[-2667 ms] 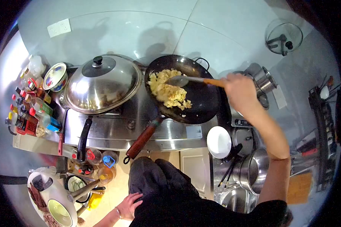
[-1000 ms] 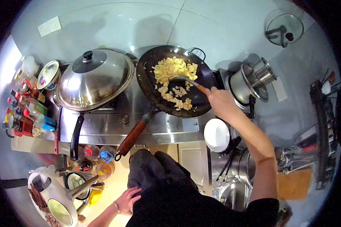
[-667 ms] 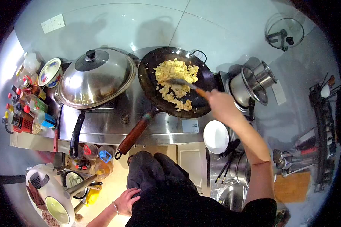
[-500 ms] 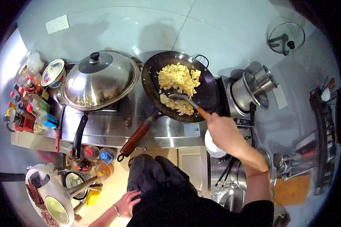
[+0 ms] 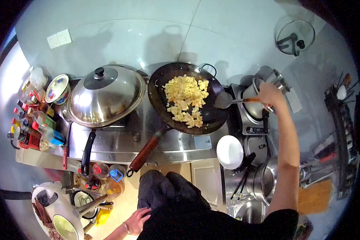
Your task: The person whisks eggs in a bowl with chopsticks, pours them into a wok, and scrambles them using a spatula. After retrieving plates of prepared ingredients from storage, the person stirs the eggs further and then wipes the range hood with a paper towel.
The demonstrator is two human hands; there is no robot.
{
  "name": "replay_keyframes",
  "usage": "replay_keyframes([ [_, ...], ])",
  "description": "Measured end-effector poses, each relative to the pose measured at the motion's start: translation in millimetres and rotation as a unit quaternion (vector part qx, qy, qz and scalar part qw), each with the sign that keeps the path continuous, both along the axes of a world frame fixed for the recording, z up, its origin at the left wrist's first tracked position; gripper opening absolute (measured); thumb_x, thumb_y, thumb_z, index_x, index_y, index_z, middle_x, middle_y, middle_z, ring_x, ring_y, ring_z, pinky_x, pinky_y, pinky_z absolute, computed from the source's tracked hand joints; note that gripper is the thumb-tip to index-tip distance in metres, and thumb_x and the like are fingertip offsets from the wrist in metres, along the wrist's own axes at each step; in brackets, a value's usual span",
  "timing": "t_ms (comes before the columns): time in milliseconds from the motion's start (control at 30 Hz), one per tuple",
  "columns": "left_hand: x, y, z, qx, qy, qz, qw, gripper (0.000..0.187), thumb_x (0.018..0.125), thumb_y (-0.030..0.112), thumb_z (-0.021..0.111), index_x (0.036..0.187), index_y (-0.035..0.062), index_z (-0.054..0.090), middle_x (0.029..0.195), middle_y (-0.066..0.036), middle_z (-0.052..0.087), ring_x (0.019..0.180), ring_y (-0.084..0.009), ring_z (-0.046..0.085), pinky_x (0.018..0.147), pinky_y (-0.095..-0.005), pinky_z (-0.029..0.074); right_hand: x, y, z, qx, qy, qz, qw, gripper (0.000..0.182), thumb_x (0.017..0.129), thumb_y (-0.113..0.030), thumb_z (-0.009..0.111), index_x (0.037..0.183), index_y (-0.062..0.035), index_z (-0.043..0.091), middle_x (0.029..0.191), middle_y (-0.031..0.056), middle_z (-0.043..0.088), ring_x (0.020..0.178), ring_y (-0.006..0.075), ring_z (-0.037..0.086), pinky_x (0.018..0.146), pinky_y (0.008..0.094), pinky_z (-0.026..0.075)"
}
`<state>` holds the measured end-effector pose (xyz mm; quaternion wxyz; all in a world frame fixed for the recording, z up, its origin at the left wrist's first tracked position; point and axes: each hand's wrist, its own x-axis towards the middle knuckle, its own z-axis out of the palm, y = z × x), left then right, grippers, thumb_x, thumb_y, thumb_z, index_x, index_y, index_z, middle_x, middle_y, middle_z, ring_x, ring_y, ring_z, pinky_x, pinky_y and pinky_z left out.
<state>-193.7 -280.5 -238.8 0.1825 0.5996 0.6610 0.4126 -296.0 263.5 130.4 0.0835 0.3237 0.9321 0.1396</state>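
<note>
A black wok (image 5: 214,116) with a reddish handle (image 5: 145,152) sits on the steel stove and holds yellow scrambled egg (image 5: 185,99). My right hand (image 5: 270,95) grips the wooden handle of a metal spatula (image 5: 225,101), whose blade hangs over the wok's right rim, clear of the egg. My left hand (image 5: 137,220) hangs low beside my dark trousers, fingers apart, holding nothing.
A lidded steel pan (image 5: 105,96) sits on the left burner. Sauce bottles (image 5: 32,124) and a patterned bowl (image 5: 57,88) stand at far left. A white plate (image 5: 229,151), steel pots (image 5: 264,182) and chopsticks lie right of the stove; a glass lid (image 5: 294,37) hangs on the wall.
My right hand has drawn the spatula out of the egg and moved it right, past the wok's rim toward the steel pot. The egg lies spread in the wok's middle.
</note>
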Motion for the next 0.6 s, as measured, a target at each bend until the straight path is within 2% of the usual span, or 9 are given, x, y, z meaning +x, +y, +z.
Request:
replay_keyframes([
  [33,1.5,-2.3,-5.0,0.004,0.002,-0.003,1.0,0.065,0.058,0.0,0.054,0.118,0.0106,0.03,0.121,-0.02,0.037,0.107,-0.0381,0.041,0.086,-0.0458,0.038,-9.3,6.7,1.4,-0.069,-0.012,-0.081,0.994,0.018,0.07,-0.011,0.052,0.069,0.0058,0.059,0.066,0.0177,0.06,0.055,0.0283,0.06,0.046,0.0355,0.048],
  [67,5.6,-3.8,-9.5,-0.03,-0.026,0.012,0.999,0.048,0.08,0.004,0.044,0.122,0.0131,0.024,0.119,-0.022,0.04,0.103,-0.0389,0.046,0.083,-0.0435,0.043,-18.8,15.6,-10.7,-0.069,-0.009,-0.079,0.994,0.018,0.07,-0.011,0.052,0.069,0.0058,0.059,0.066,0.0177,0.06,0.055,0.0283,0.06,0.046,0.0355,0.048],
  [133,4.8,-7.2,-25.0,-0.006,-0.018,-0.003,1.0,0.048,0.08,0.004,0.044,0.122,0.0131,0.024,0.119,-0.021,0.04,0.103,-0.0387,0.046,0.084,-0.0433,0.043,-43.4,37.6,-51.8,-0.187,0.12,-0.099,0.97,0.015,0.069,-0.007,0.053,0.065,0.0072,0.057,0.05,0.0148,0.052,0.041,0.0206,0.053,0.034,0.0319,0.04],
  [233,6.4,-5.6,2.9,0.003,0.002,0.007,1.0,0.047,0.081,0.007,0.041,0.124,0.0139,0.023,0.121,-0.021,0.039,0.104,-0.0383,0.045,0.085,-0.0436,0.042,-67.8,38.1,-83.1,-0.297,0.089,-0.048,0.949,0.02,0.07,-0.011,0.061,0.076,0.0074,0.06,0.055,0.0155,0.054,0.042,0.021,0.051,0.039,0.0321,0.04],
  [267,5.7,-6.8,15.1,-0.016,-0.001,0.004,1.0,0.056,0.07,0.004,0.047,0.121,0.0121,0.026,0.121,-0.021,0.038,0.106,-0.0382,0.043,0.086,-0.0445,0.04,-66.8,35.7,-90.0,-0.303,0.085,-0.049,0.948,0.02,0.07,-0.011,0.061,0.076,0.0074,0.06,0.055,0.0155,0.054,0.042,0.021,0.051,0.039,0.0321,0.04],
  [300,3.6,-7.8,22.2,-0.034,-0.003,0.001,0.999,0.065,0.059,0.0,0.053,0.118,0.0102,0.03,0.122,-0.021,0.037,0.107,-0.0381,0.041,0.086,-0.0454,0.038,-63.7,31.0,-93.0,-0.247,0.082,0.078,0.962,0.019,0.071,-0.012,0.06,0.08,0.0048,0.061,0.064,0.0151,0.058,0.052,0.025,0.055,0.045,0.0342,0.042],
  [400,1.2,-3.6,28.2,-0.02,-0.02,0.01,1.0,0.067,0.057,0.001,0.053,0.12,0.0099,0.03,0.123,-0.021,0.036,0.108,-0.0382,0.04,0.086,-0.0449,0.038,-35.8,-21.8,-83.3,-0.078,0.094,0.317,0.941,0.027,0.071,-0.015,0.061,0.095,-0.0043,0.06,0.079,0.0144,0.059,0.071,0.0307,0.058,0.062,0.0381,0.046],
  [467,-0.5,-2.9,25.2,-0.022,-0.011,0.002,1.0,0.07,0.057,0.0,0.053,0.121,0.0108,0.028,0.123,-0.02,0.036,0.109,-0.0385,0.04,0.086,-0.0453,0.038,-9.8,-69.6,-75.8,0.073,0.07,0.427,0.898,0.016,0.071,-0.007,0.053,0.086,-0.0011,0.055,0.072,0.013,0.055,0.068,0.0277,0.058,0.056,0.0368,0.048],
  [600,-4.5,0.7,17.3,-0.015,-0.007,-0.009,1.0,0.078,0.054,0.001,0.056,0.124,0.0147,0.024,0.124,-0.02,0.034,0.109,-0.0394,0.039,0.087,-0.047,0.037,22.4,-113.6,-51.7,0.11,0.05,0.396,0.91,0.014,0.071,-0.005,0.051,0.083,0.0002,0.054,0.068,0.0116,0.052,0.062,0.0245,0.058,0.049,0.0338,0.048],
])
